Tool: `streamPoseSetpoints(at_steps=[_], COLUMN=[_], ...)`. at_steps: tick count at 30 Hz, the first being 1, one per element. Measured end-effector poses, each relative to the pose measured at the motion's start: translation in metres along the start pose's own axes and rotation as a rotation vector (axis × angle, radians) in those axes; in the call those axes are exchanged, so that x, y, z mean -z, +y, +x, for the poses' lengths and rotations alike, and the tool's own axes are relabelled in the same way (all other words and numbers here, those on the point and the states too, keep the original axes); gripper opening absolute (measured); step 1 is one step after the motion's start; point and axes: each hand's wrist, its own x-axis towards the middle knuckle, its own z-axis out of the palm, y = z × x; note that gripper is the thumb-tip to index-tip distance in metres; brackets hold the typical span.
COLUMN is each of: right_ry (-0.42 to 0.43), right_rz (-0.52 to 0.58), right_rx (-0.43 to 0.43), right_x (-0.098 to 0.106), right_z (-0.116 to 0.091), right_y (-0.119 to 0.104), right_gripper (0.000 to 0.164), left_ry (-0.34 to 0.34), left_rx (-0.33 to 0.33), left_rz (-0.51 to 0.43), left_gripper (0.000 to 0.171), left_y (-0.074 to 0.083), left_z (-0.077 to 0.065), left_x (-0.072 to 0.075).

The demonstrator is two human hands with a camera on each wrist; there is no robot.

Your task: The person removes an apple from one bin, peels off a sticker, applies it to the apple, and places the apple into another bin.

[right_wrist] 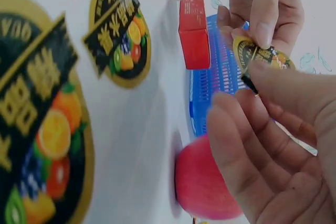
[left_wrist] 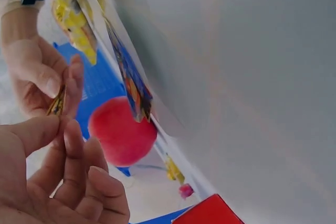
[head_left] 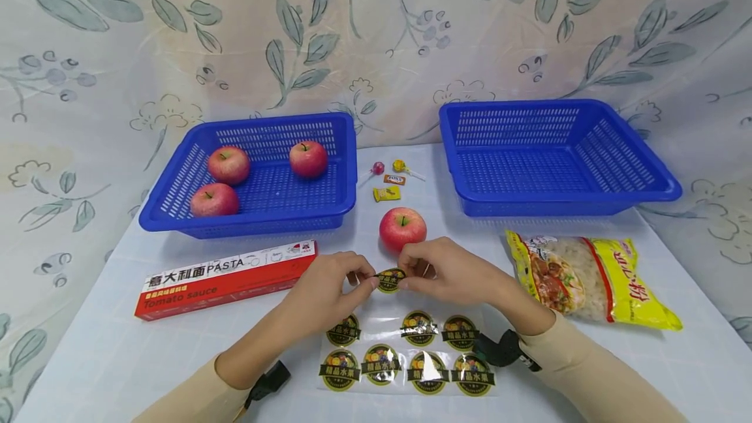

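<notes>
Between my two hands is a round black-and-gold fruit sticker (head_left: pixel 390 280), pinched at its left edge by my left hand (head_left: pixel 336 289) and at its right edge by my right hand (head_left: pixel 451 273). The right wrist view shows the same sticker (right_wrist: pixel 258 56) between both thumbs and fingers. Just beyond the fingers stands a red apple (head_left: pixel 402 230), close to my right hand. Below my hands lies a clear sheet of stickers (head_left: pixel 382 365) with a gap in its upper row.
At the back left, a blue basket (head_left: pixel 252 230) holds three apples. Another blue basket (head_left: pixel 570 204) stands back right. A red pasta box (head_left: pixel 226 281) lies left, and a yellow noodle bag (head_left: pixel 593 279) right. Lollipops (head_left: pixel 399 166) and small wrapped candies (head_left: pixel 386 194) lie between the baskets.
</notes>
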Motion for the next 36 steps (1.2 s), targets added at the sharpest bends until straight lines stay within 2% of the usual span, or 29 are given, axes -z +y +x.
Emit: streamPoseSetpoints(at_steps=[4, 7, 14, 18, 27, 36], right_ry=[0.057, 0.113, 0.271, 0.269, 0.254, 0.260], right_rz=[-0.099, -0.164, -0.290, -0.300, -0.294, -0.291], right_rx=[0.014, -0.026, -0.062, -0.090, -0.090, -0.088], right_x=[0.006, 0.009, 0.009, 0.011, 0.016, 0.018], right_z=[-0.003, -0.004, 0.002, 0.006, 0.009, 0.009], right_y=[0.002, 0.003, 0.008, 0.010, 0.014, 0.018], right_gripper=[0.011, 0.009, 0.017, 0.022, 0.019, 0.019], left_ry=[0.014, 0.027, 0.116, 0.117, 0.038, 0.045], left_rx=[0.009, 0.025, 0.013, -0.002, 0.026, -0.006], left_rz=[0.036, 0.096, 0.211, 0.220, 0.202, 0.199], left_gripper=[0.005, 0.006, 0.001, 0.004, 0.007, 0.007], left_y=[0.000, 0.001, -0.003, -0.005, -0.009, -0.013], left_z=[0.007, 0.015, 0.029, 0.035, 0.048, 0.056], left_x=[-0.003, -0.006, -0.009, -0.009, -0.009, -0.009])
